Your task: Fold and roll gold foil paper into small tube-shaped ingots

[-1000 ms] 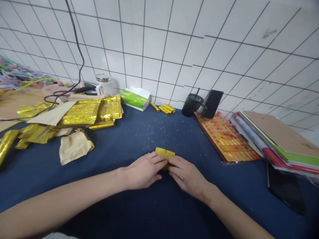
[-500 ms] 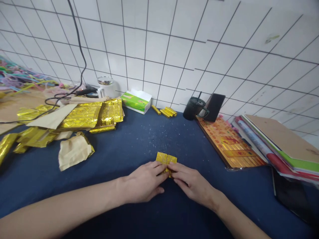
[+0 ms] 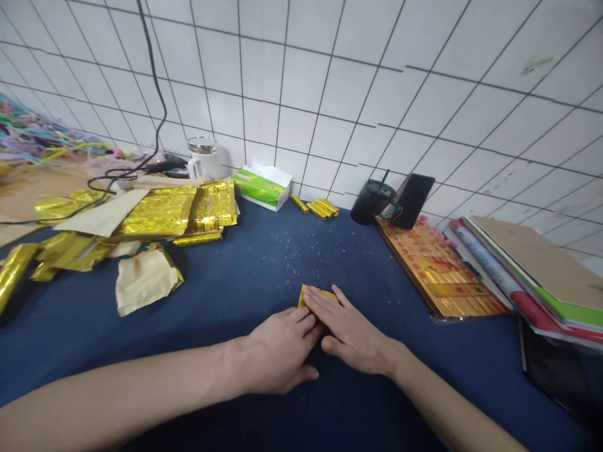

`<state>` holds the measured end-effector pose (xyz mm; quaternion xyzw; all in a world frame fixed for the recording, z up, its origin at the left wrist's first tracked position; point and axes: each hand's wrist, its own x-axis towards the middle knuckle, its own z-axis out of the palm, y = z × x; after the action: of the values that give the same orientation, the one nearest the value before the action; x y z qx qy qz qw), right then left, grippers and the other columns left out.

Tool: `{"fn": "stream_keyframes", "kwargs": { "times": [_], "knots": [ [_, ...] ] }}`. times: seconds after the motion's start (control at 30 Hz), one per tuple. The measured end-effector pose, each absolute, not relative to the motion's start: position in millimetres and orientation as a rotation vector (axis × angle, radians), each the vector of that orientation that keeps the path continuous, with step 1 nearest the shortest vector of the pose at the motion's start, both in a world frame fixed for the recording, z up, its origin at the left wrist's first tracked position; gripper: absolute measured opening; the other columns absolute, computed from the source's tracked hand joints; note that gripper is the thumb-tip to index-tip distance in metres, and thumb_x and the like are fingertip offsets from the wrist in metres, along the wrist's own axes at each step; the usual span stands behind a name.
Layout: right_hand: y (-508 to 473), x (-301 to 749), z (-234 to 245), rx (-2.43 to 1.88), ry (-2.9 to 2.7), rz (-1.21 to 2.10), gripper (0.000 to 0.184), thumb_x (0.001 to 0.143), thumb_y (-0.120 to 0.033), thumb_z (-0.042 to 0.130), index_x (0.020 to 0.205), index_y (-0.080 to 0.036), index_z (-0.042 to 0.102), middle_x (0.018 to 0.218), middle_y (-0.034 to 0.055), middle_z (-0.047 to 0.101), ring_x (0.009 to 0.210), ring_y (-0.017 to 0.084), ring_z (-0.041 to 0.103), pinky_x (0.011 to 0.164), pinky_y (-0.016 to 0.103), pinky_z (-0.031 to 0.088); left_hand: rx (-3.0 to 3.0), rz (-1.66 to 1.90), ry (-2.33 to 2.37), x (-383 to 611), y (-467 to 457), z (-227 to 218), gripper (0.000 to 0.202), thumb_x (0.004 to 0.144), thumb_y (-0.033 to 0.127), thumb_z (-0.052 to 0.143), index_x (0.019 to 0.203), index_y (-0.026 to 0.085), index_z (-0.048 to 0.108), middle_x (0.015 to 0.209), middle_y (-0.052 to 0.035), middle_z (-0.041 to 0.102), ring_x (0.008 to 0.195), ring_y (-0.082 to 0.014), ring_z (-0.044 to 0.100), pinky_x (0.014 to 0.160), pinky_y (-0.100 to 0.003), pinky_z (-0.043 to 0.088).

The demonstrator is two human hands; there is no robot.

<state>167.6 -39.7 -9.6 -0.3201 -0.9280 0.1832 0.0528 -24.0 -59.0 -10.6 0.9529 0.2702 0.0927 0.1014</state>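
Right grip point(image 3: 352, 334) flat over gold foil piece point(image 3: 301, 297); far edge uncovered.

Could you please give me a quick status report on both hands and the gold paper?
Left hand at gold paper, right hand laid over it. Paper mostly hidden. White specks just beyond, seemingly not in the way.

The dark blue tabletop point(image 3: 245, 270) carries white specks point(image 3: 293, 263) across its middle. Along the far side sit a green tissue pack point(image 3: 260, 186), small gold rolls point(image 3: 323, 208) and a black mug point(image 3: 370, 204). At left lies a heap of gold foil sheets point(image 3: 157, 215), with a crumpled beige sheet point(image 3: 145, 280) nearer. A partly covered gold piece point(image 3: 301, 297) lies at near centre; an orange-gold stack point(image 3: 440, 263) lies right.
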Motion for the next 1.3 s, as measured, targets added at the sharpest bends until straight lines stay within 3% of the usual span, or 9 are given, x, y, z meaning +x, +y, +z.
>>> {"fn": "stream_keyframes", "kwargs": {
  "times": [0.17,0.27,0.4,0.53,0.8,1.0,1.13,1.3],
  "knots": [
    [-24.6,174.5,-20.4,-1.147,-2.826,0.394,0.065,0.084,-0.052,0.031,0.137,-0.021,0.010,0.143,0.0083,0.016,0.130,0.026,0.011,0.101,0.056,0.008,2.843,0.223,0.818,-24.6,-59.8,-12.1,0.058,0.078,0.047,0.046,0.119,0.006,0.043,0.125,-0.0168,0.045,0.119,-0.0259,0.036,0.099,-0.035,0.028],
    [-22.2,179.7,-21.3,-1.212,-2.703,0.445,0.066,0.083,-0.051,0.037,0.137,-0.020,0.014,0.142,0.0098,0.020,0.130,0.024,0.014,0.102,0.053,0.013,2.841,0.231,0.834,-25.2,-60.4,-14.1,0.062,0.078,0.047,0.046,0.123,0.006,0.038,0.125,-0.0164,0.045,0.118,-0.0257,0.038,0.098,-0.035,0.028],
    [-32.8,186.7,-17.6,-1.319,-2.430,0.409,0.050,0.083,-0.040,0.044,0.129,-0.022,0.035,0.136,0.0093,0.035,0.126,0.022,0.027,0.101,0.050,0.023,2.836,0.254,0.816,-25.9,-61.4,-13.2,0.060,0.079,0.046,0.045,0.124,0.008,0.038,0.128,-0.0149,0.043,0.119,-0.0255,0.036,0.098,-0.035,0.028],
    [-45.5,187.1,-16.9,-1.293,-2.538,0.234,0.034,0.085,-0.026,0.042,0.117,-0.021,0.051,0.125,0.0077,0.050,0.120,0.022,0.038,0.100,0.052,0.024,2.845,0.248,0.828,-25.7,-63.4,-10.2,0.060,0.079,0.046,0.045,0.124,0.007,0.038,0.128,-0.0147,0.042,0.120,-0.0252,0.035,0.099,-0.034,0.027],
    [-45.9,187.1,-17.4,-1.208,-2.711,0.098,0.036,0.085,-0.024,0.040,0.120,-0.022,0.047,0.128,0.0070,0.046,0.121,0.024,0.036,0.097,0.056,0.024,2.839,0.210,0.818,-24.6,-65.6,-11.4,0.060,0.079,0.047,0.044,0.124,0.007,0.038,0.128,-0.0151,0.043,0.120,-0.0253,0.035,0.099,-0.035,0.026],
    [-48.2,170.4,-4.2,-1.131,-2.699,0.301,0.052,0.088,-0.037,0.034,0.135,-0.019,0.023,0.138,0.0089,0.030,0.127,0.022,0.024,0.102,0.052,0.017,2.841,0.233,0.825,-23.5,-65.2,-10.5,0.054,0.076,0.046,0.049,0.115,0.009,0.047,0.122,-0.0150,0.047,0.118,-0.0270,0.036,0.099,-0.037,0.028],
    [-42.5,159.1,-2.5,-0.985,-2.781,0.565,0.062,0.084,-0.052,0.032,0.135,-0.017,0.023,0.137,0.0095,0.032,0.127,0.023,0.024,0.103,0.053,0.008,2.818,0.236,0.828,-22.9,-66.4,-7.7,0.048,0.073,0.045,0.055,0.107,0.012,0.053,0.118,-0.0126,0.050,0.116,-0.0277,0.038,0.100,-0.039,0.026],
    [-31.4,165.8,-9.0,-1.043,-2.755,0.614,0.050,0.088,-0.045,0.031,0.133,-0.025,0.026,0.138,0.0048,0.032,0.128,0.023,0.022,0.102,0.055,0.008,2.814,0.223,0.854,-23.2,-67.4,-7.0,0.058,0.072,0.046,0.054,0.114,0.007,0.047,0.117,-0.0148,0.050,0.115,-0.0282,0.038,0.099,-0.038,0.028]
  ]
}}
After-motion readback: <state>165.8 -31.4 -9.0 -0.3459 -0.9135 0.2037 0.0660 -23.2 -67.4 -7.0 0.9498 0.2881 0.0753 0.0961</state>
